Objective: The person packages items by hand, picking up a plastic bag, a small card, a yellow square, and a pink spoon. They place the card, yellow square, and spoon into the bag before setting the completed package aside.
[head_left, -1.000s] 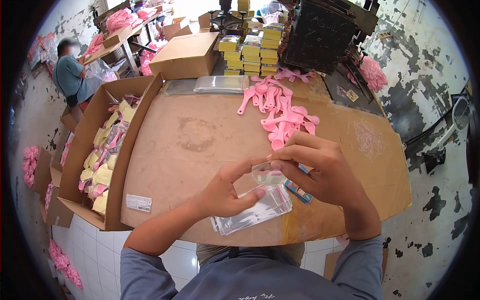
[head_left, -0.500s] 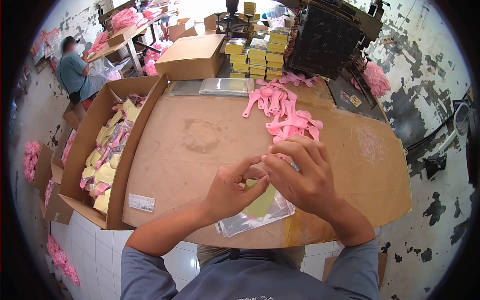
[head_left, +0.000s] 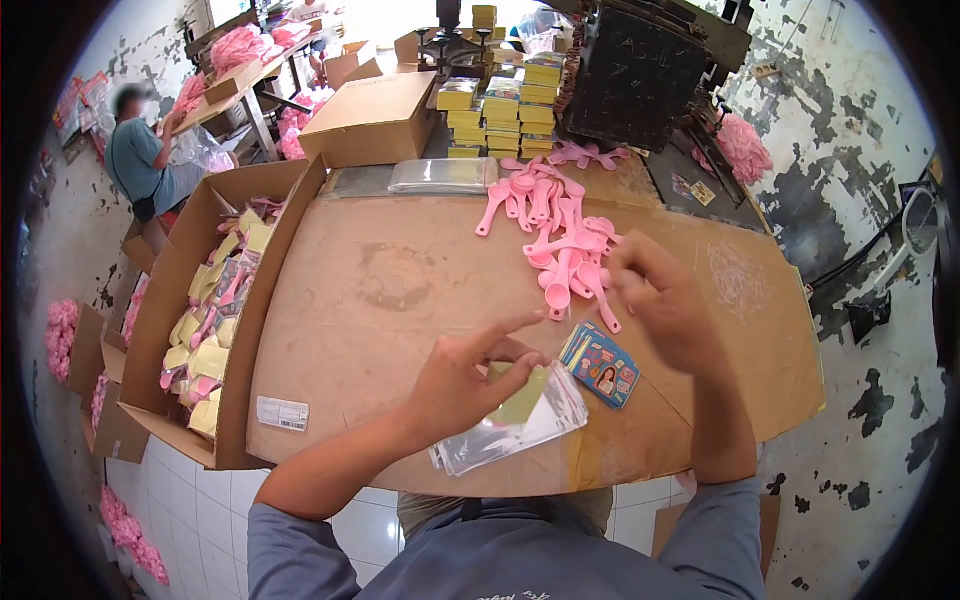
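The left hand point(head_left: 462, 385) pinches a bag point(head_left: 532, 398) with a yellow card inside, on the bag pile point(head_left: 495, 445) under its fingers. The right hand point(head_left: 668, 312) (blurred) hovers, its fingertips just beside the pink spoons point(head_left: 560, 245). Printed cards point(head_left: 602, 366) lie between both hands' fingers.

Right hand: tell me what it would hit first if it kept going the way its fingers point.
Most likely the pile of pink spoons: the right hand points up-left at it, with nothing else in between. The hand is blurred and its height unclear, so it might pass above them.
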### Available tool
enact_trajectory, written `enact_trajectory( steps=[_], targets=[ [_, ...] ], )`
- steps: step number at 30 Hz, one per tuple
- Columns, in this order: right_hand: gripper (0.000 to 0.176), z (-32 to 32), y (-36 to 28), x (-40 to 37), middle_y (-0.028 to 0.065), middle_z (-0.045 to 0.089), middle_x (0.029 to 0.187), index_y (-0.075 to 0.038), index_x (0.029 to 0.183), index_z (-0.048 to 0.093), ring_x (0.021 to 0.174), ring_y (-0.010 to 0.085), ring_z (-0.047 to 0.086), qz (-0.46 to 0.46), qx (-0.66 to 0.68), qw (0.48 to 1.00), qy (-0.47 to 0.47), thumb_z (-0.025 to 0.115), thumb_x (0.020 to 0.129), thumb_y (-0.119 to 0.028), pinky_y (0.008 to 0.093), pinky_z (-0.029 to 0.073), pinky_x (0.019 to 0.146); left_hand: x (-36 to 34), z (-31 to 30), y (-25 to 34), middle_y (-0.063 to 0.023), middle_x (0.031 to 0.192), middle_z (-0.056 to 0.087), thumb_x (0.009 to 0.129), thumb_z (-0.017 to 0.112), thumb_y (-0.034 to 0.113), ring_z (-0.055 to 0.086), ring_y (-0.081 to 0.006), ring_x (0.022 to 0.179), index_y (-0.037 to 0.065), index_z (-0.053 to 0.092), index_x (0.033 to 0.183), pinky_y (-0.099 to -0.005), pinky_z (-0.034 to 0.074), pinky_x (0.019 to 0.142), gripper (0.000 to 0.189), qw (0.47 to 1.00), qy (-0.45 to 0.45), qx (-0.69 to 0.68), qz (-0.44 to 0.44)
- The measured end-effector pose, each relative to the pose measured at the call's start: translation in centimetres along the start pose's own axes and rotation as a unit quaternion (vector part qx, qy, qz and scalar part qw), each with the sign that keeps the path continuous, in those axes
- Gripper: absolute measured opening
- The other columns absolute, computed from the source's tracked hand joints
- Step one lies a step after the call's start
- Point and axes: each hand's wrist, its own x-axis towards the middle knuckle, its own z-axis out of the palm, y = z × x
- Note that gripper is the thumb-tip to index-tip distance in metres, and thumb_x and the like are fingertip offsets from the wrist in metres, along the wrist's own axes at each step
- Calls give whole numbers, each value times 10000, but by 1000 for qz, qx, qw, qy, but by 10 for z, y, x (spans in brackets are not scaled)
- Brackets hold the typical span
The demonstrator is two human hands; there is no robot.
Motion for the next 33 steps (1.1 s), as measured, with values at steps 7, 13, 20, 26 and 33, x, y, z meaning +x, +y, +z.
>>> enact_trajectory(
  steps=[7, 13, 20, 26, 33],
  targets=[
    [167, -157, 156, -77, 91, 665, 884, 1, 1104, 603, 887, 202, 693, 177, -3, 976, 123, 457, 1045, -53, 343, 558, 763, 7, -2, 4, -148, 1060, 778, 1009, 669, 48, 736, -145, 985, -45, 609, 1343, -277, 595, 870, 353, 981, 33, -162, -97],
    [287, -132, 140, -89, 113, 694, 996, -62, 1264, 648, 935, 189, 692, 200, -407, 859, 238, 581, 986, -40, 334, 545, 783, 9, 4, -8, -138, 1104, 762, 1038, 657, 125, 723, -153, 1049, -64, 671, 1236, -272, 584, 900, 274, 973, 41, -201, -104],
    [375, 6, 54, -46, 54, 678, 1007, -55, 1299, 662, 911, 160, 657, 15, 14, 998, -56, 730, 950, -176, 310, 519, 807, 13, 3, -11, -144, 1183, 734, 1056, 629, 130, 699, -165, 1121, -86, 656, 1247, -295, 552, 1011, 289, 961, -20, -255, -109],
    [321, 55, 51, -30, 23, 654, 987, -2, 1246, 664, 921, 96, 637, 120, 245, 957, -99, 738, 959, -125, 270, 519, 818, 14, -4, -20, -115, 1179, 734, 1063, 617, 121, 693, -132, 1097, -68, 663, 1265, -285, 559, 969, 280, 967, -20, -226, -115],
    [174, 60, 56, -30, 25, 692, 998, 3, 1132, 693, 904, 79, 649, 126, 328, 935, -49, 714, 972, -62, 261, 540, 812, 11, -2, -26, -87, 1138, 749, 1045, 651, 135, 705, -115, 1017, -35, 705, 1228, -265, 576, 912, 255, 978, 10, -194, -82]
  ],
)
